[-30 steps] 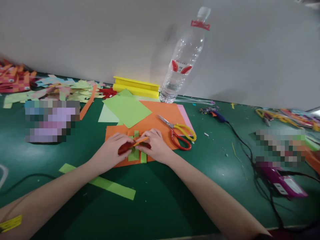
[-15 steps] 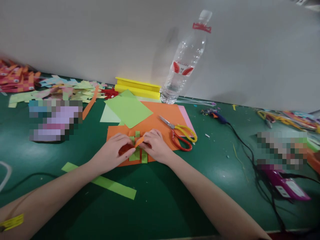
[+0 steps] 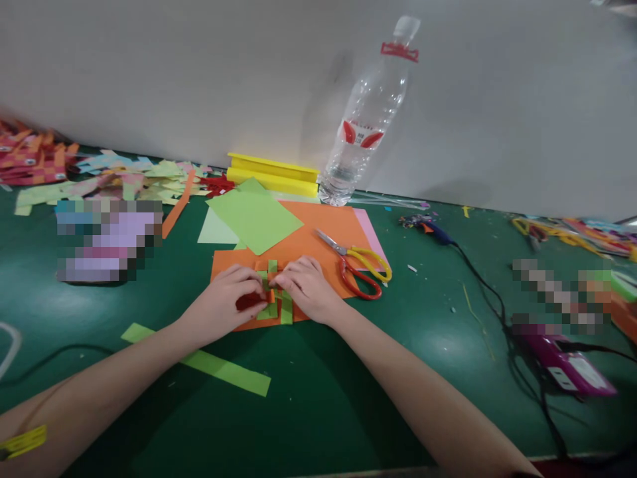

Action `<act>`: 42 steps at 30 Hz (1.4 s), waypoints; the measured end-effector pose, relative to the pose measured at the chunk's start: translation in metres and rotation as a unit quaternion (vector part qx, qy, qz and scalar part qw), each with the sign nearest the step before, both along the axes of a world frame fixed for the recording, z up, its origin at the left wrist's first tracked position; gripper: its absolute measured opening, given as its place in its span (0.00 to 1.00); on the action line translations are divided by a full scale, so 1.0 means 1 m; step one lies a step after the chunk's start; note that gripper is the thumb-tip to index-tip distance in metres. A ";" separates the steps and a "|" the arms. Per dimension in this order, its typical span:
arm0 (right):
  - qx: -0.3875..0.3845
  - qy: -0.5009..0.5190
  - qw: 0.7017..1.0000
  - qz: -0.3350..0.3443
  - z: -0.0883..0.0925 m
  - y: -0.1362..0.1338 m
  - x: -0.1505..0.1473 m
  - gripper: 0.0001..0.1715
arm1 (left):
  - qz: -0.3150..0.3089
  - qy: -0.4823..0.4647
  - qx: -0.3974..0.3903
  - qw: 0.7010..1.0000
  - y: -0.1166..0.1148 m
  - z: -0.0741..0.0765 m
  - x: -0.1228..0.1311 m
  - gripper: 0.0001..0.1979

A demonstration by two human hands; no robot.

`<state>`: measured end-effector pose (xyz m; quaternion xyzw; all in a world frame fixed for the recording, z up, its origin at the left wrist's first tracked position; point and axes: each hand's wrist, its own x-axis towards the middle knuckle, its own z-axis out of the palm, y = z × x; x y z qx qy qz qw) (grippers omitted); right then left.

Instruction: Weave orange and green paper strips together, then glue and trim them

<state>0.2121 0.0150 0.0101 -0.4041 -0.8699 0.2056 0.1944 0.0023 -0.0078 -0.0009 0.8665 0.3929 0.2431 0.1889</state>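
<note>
Orange paper [image 3: 219, 265] lies under both hands, with green paper strips [image 3: 286, 311] interlaced over it. A narrow orange paper strip [image 3: 271, 296] crosses the green ones between my hands. My left hand [image 3: 235, 299] is curled from the left, thumb and fingers closed at that strip's edge. From the right, my right hand [image 3: 307, 288] bends over the weave, thumb and fingertips pinching at the strip's upper end. The exact contact under the fingertips is partly hidden. A loose green strip [image 3: 229, 373] lies on the table below my left forearm.
Scissors [image 3: 355, 265] with red and yellow handles rest on the orange sheets right of my hands. Behind are a green sheet [image 3: 255, 216], a yellow channel piece [image 3: 273, 176] and a plastic bottle [image 3: 365, 119]. Paper scraps [image 3: 134, 176] lie left; a purple power strip [image 3: 567, 362] and cables right.
The orange strip, raised between both hands before, now lies lower across the green strips. My right fingers have unbent slightly and shifted over it; my left hand is nearly unmoved.
</note>
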 end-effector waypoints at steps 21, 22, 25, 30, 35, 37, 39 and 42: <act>-0.010 0.042 0.995 0.085 0.005 0.001 0.014 0.27 | -0.006 0.006 -0.015 1.000 0.001 0.000 -0.002 0.05; -0.008 0.046 0.995 0.085 0.004 0.002 0.013 0.25 | -0.006 0.007 -0.015 1.000 0.001 0.000 -0.002 0.05; -0.007 0.071 0.995 0.071 0.000 0.003 0.011 0.15 | -0.009 0.010 -0.014 1.000 0.001 0.000 -0.002 0.05; 0.029 0.105 0.994 0.016 -0.005 0.005 0.009 0.06 | -0.008 0.004 -0.010 1.000 0.001 -0.001 -0.002 0.07; 0.027 0.133 0.991 0.007 -0.004 0.004 0.009 0.07 | -0.005 0.005 -0.010 1.000 0.001 -0.001 -0.002 0.07; -0.004 0.167 0.986 0.001 -0.003 0.005 0.010 0.07 | -0.006 0.007 -0.009 1.000 0.001 0.000 -0.002 0.07; -0.048 0.204 0.978 -0.007 -0.002 0.006 0.012 0.08 | -0.006 0.011 -0.009 1.000 0.001 0.001 -0.002 0.07; -0.107 0.243 0.964 -0.025 -0.002 0.009 0.015 0.09 | -0.007 0.013 -0.008 1.000 0.000 0.003 -0.001 0.08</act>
